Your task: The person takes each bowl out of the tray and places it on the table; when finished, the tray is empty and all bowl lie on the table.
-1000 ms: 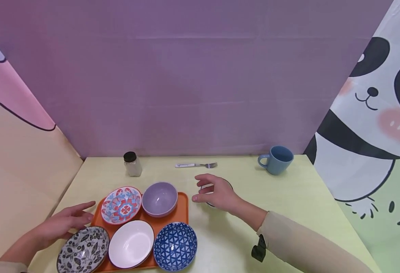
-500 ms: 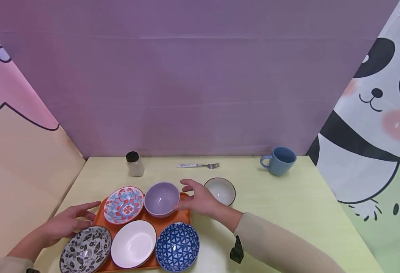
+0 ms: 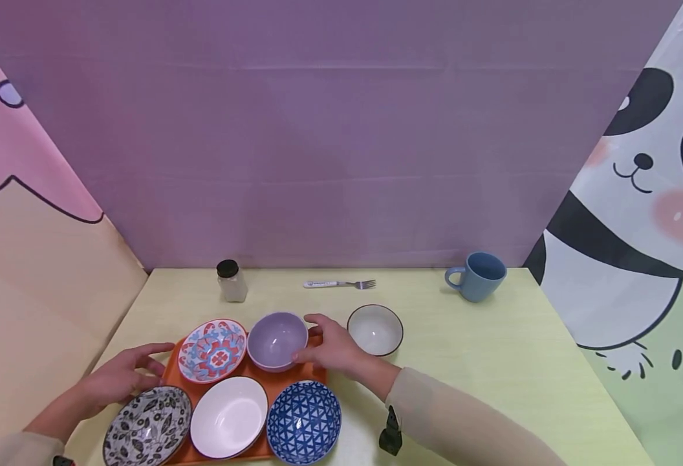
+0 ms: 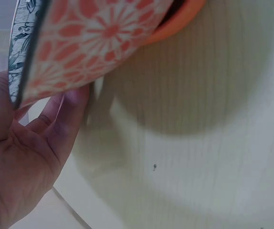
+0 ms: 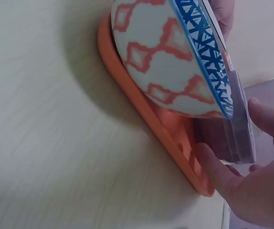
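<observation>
My right hand (image 3: 332,346) is at the right side of a purple bowl (image 3: 276,340). Its thumb is over the near rim and its fingers are spread along the outside. In the right wrist view, the fingers (image 5: 212,164) reach beside the orange tray's (image 5: 144,112) edge. My left hand (image 3: 117,380), fingers extended, is beside the tray's left edge. It is close to a black-and-white floral bowl (image 3: 147,424); in the left wrist view its fingers are partly hidden by that bowl (image 4: 94,43). A red-and-blue patterned bowl (image 3: 212,350) stands left of the purple one.
A white bowl (image 3: 228,417) and a blue triangle-patterned bowl (image 3: 303,422) sit at the tray's front. Beyond it are a black-lidded jar (image 3: 232,283) and a fork (image 3: 339,284). A dark-rimmed bowl (image 3: 375,330) and a blue mug (image 3: 477,277) stand to the right.
My right hand has moved left and nearer, from over the dark-rimmed bowl to the purple bowl, leaving the dark-rimmed bowl visible. My left hand stays beside the tray.
</observation>
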Action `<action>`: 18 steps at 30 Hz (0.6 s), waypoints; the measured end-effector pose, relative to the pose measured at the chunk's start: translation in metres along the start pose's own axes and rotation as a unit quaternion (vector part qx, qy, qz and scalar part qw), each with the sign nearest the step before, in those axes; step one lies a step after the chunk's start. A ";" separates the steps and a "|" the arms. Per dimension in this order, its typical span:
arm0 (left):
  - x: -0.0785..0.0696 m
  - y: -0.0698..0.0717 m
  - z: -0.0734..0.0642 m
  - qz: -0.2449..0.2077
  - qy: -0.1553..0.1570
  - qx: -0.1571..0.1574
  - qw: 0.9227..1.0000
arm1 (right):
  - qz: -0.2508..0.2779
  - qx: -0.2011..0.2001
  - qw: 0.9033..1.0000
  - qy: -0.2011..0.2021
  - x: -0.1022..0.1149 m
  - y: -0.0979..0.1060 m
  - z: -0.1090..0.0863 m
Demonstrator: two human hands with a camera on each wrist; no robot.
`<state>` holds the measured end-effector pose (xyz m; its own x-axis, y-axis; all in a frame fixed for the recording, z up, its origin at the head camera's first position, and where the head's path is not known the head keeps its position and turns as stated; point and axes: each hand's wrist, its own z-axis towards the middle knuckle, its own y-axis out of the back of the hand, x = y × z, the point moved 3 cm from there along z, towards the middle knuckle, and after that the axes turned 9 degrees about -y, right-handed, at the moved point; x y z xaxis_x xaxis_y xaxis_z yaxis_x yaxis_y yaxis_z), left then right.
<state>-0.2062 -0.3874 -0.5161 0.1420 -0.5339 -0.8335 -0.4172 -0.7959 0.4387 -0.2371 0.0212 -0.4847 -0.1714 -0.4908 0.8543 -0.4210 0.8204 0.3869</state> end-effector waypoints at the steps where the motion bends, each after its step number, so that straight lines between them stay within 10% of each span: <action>1: 0.001 0.000 0.000 0.002 -0.004 -0.002 1.000 | 0.001 0.001 1.000 -0.003 -0.001 -0.001 0.000; 18: 0.005 0.000 0.001 0.011 -0.018 -0.014 1.000 | 0.087 0.037 0.995 -0.038 -0.003 -0.007 0.007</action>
<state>-0.2062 -0.3897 -0.5202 0.1008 -0.5416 -0.8346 -0.3951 -0.7917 0.4660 -0.2401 0.0145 -0.4923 -0.3131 -0.3655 0.8766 -0.4436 0.8724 0.2054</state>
